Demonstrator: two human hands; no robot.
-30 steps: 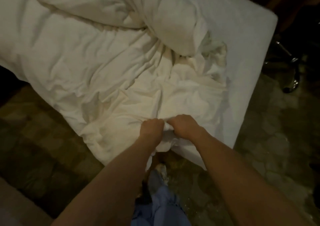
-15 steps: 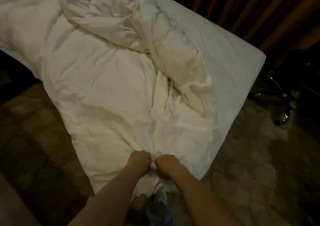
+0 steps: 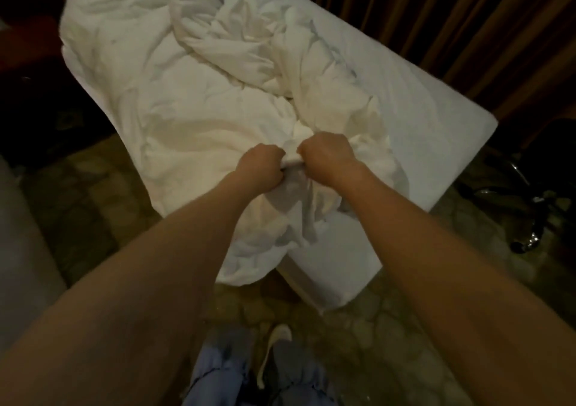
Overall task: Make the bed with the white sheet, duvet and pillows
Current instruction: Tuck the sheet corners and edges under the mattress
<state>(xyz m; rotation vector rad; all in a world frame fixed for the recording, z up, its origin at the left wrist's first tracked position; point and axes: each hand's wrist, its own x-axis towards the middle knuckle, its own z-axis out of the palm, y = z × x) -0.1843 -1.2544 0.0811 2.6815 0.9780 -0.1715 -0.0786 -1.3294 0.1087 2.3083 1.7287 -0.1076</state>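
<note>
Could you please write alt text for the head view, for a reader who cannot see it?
Both bare hands, the left hand and the right hand, grip a bunched fold of the crumpled white fabric duvet close together at the foot of the bed. The bare white mattress shows on the right, brown pleated curtains hang behind, and the floor is dim.

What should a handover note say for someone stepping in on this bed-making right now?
Left hand: grips a bunch of the duvet at the foot corner.
Right hand: grips the same bunch, close beside the left.
Duvet: crumpled in a heap over the left and middle of the mattress, one end hanging off the near corner.
Mattress: right side bare of the duvet; whether a sheet covers it cannot be told.
Pillows: none in view.
Done: corner of the duvet found and held.
Left: spread and square the duvet, place the pillows.
</note>
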